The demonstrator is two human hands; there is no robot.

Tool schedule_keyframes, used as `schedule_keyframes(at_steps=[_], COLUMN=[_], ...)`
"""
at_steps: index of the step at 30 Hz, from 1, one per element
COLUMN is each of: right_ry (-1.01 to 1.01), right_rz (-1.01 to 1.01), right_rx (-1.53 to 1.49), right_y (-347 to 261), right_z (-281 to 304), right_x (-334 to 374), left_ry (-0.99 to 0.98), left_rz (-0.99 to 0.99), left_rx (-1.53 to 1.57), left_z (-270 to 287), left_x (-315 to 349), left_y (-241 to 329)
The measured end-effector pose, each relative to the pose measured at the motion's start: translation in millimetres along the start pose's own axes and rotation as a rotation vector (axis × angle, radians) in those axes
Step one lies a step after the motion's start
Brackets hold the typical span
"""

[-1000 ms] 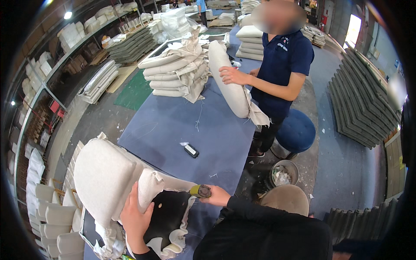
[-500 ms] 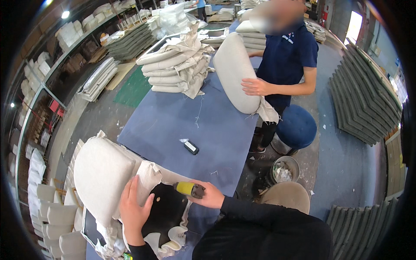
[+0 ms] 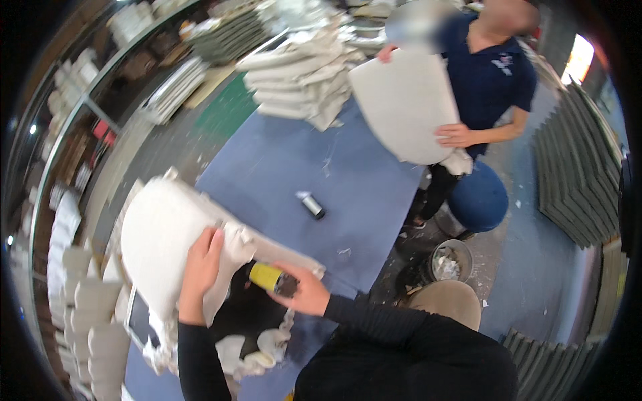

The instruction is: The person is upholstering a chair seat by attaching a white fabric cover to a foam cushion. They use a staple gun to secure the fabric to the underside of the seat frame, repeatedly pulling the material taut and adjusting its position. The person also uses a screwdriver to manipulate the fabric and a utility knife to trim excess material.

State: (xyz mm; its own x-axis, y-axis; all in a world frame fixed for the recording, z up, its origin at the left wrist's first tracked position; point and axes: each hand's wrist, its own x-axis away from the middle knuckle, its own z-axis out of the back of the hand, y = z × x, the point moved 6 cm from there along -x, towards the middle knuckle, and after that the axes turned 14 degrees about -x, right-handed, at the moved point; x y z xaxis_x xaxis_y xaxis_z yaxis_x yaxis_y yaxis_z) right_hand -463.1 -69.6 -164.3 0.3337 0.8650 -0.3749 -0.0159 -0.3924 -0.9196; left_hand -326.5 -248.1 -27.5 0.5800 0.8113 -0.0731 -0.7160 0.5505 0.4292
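Note:
A cream fabric-covered cushion (image 3: pixel 160 234) leans over at the lower left of the table. Beside it lies a black panel (image 3: pixel 247 317) with loose cream fabric bunched along its edges. My left hand (image 3: pixel 200 267) rests on the cream cover between the two, fingers stretched and close together; its thumb is hard to make out. My right hand (image 3: pixel 304 291) is closed round a yellow and black tool that looks like a staple gun (image 3: pixel 267 275), held over the panel's upper right edge. Its lower part is hidden.
Across the blue-grey table (image 3: pixel 267 174) a co-worker in a navy shirt (image 3: pixel 491 73) holds another cream cushion (image 3: pixel 408 100). A small black object (image 3: pixel 311 206) lies mid-table. Stacked cream covers (image 3: pixel 301 80) stand at the back. Stools (image 3: pixel 478 194) and a scrap bucket (image 3: pixel 451 260) are at the right.
The view has shifted and blurred slightly. My left hand has turned, fingers closer together. The tool has moved left over the panel. The co-worker has turned the other cushion more upright.

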Motion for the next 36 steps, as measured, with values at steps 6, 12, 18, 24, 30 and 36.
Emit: schedule_keyframes(at_steps=[6, 12, 18, 24, 30, 36], right_ry=[-0.044, -0.127, -0.129, -0.081, -0.16, -0.084], right_rz=[-0.085, -0.094, -0.105, -0.05, -0.021, 0.033], right_rx=[-0.123, -0.098, 0.037, -0.086, 0.156, 0.016], right_y=[-26.5, -34.8, -23.9, -36.4, -33.3, -24.3], right_z=[-10.9, -21.2, -18.3, -14.3, -13.9, -17.6], right_x=[-6.4, -19.8, -15.6, -31.6, -33.7, -29.6], left_ry=[-0.383, -0.502, -0.327, -0.284, -0.348, -0.136], left_rz=[0.252, 0.47, 0.101, 0.014, 0.285, 0.068], left_rx=[0.279, 0.237, 0.058, -0.083, -0.07, -0.366], left_z=[-12.9, -18.2, -18.0, -5.1, -19.8, -8.9], left_x=[-26.8, -16.4, -15.6, -10.3, -25.0, 4.4], left_y=[-49.8, -43.4, -23.5, -0.7, -50.3, 14.4])
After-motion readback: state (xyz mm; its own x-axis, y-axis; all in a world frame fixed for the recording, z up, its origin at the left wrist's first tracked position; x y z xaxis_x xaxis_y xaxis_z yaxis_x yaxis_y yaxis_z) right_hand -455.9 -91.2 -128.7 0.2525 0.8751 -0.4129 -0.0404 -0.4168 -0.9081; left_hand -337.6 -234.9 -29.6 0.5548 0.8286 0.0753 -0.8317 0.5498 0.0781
